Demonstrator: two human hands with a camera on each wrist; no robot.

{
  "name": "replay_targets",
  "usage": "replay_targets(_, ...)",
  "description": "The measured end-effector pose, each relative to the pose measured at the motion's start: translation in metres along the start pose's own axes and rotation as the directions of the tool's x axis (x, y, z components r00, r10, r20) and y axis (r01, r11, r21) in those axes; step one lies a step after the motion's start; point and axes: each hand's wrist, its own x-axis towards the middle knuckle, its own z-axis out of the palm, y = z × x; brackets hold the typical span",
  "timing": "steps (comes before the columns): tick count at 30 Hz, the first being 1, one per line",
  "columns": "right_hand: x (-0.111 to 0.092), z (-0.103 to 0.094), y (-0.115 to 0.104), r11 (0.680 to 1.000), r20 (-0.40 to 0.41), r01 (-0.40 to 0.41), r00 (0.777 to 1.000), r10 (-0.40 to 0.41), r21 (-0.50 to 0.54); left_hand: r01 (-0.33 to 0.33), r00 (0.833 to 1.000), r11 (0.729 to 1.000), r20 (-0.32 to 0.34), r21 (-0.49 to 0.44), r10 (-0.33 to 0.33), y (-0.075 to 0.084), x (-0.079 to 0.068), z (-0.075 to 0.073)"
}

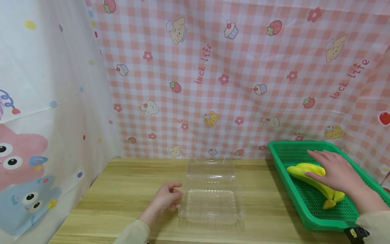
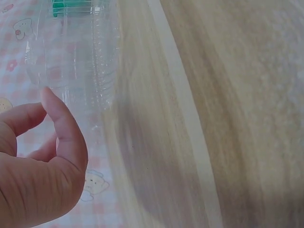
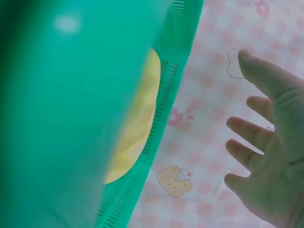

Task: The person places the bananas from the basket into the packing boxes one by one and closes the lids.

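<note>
A clear plastic clamshell box [image 1: 211, 206] lies on the wooden table, its lid [image 1: 210, 169] laid back toward the curtain. Beside its left edge is my left hand [image 1: 167, 196], fingers loosely bent and nothing held. The left wrist view shows the thumb [image 2: 66, 128] and a finger coming close together, with the box [image 2: 90, 61] beyond. To the right, a bunch of yellow bananas [image 1: 307, 174] lies in a green basket [image 1: 327, 223]. Over the bananas hovers my right hand [image 1: 338, 171], fingers spread and thumb apart; the right wrist view shows its palm [image 3: 280, 161] empty.
A pink checked curtain [image 1: 219, 101] hangs along the table's back edge, and a white patterned cloth [image 1: 61, 101] hangs on the left. The basket's raised rim [image 1: 281, 173] surrounds the bananas. Bare wooden tabletop [image 1: 262, 203] lies between box and basket.
</note>
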Motion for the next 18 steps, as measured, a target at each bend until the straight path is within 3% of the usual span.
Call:
replay_targets(10, 0.013, -0.008, 0.009, 0.999, 0.052, 0.049, 0.997, -0.049, -0.012, -0.004, 1.0, 1.0, 0.016, 0.01, 0.003, 0.001, 0.002, -0.001)
replay_targets(18, 0.025, -0.018, 0.011, 0.999, 0.136, 0.01, 0.991, -0.004, -0.043, -0.02, 1.0, 1.0, 0.011, 0.018, 0.02, -0.001, 0.001, -0.001)
